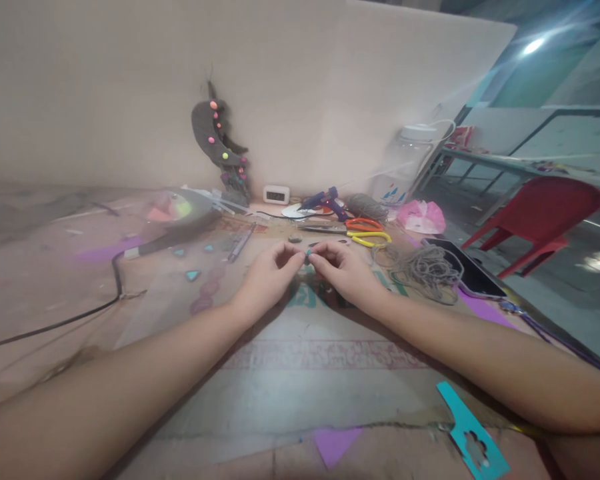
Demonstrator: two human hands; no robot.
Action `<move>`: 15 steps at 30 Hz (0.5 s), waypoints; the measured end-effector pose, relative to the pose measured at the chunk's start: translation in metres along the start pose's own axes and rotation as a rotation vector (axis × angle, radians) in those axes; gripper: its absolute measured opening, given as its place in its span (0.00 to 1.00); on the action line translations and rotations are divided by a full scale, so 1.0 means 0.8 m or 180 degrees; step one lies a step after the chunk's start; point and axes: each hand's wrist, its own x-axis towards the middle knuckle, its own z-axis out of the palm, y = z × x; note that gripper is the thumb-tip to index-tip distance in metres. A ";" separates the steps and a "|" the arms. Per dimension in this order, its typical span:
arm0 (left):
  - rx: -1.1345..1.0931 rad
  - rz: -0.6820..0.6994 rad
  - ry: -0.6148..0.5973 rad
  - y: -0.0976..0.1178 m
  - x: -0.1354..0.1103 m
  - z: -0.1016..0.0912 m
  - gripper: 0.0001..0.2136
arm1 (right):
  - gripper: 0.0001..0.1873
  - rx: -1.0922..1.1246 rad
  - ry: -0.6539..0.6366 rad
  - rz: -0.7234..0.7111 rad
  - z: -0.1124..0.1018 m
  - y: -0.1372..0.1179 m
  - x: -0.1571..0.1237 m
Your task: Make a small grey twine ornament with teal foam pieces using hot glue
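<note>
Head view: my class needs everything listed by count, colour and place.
Crescent ornament: 1, grey, back left
Blurred object: 1, grey, below ornament
Clock: 1, white, back centre
Glue gun: 1, blue, right of clock
Scissors: 1 pair, orange and yellow handles, below glue gun
Yarn: 2 bunches, grey, centre-right
Bottle: 1, clear and white, back right
Bundle: 1, pink, below bottle
Slab: 1, black, beside yarn
Pen: 1, purplish, mid-left
Small pieces: 3, teal, mid-left
Flower-holed cutout: 1, teal, front right
Triangle: 1, purple, front centre
Cable: 1, black, left
Chair: 1, red, far right
Table: 1, grey, behind chair
Tiny piece: 1, greenish, centre
Left hand: 1, bare, holding tiny piece
Right hand: 1, bare, same piece
</note>
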 end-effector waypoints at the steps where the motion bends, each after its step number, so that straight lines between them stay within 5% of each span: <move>1: 0.0027 0.0010 0.0000 0.000 0.000 0.000 0.07 | 0.11 -0.0022 0.0010 -0.0001 0.000 0.000 0.000; 15: 0.0138 0.0053 -0.0135 0.002 -0.003 -0.001 0.09 | 0.12 0.0159 -0.0045 -0.0034 -0.001 0.000 0.000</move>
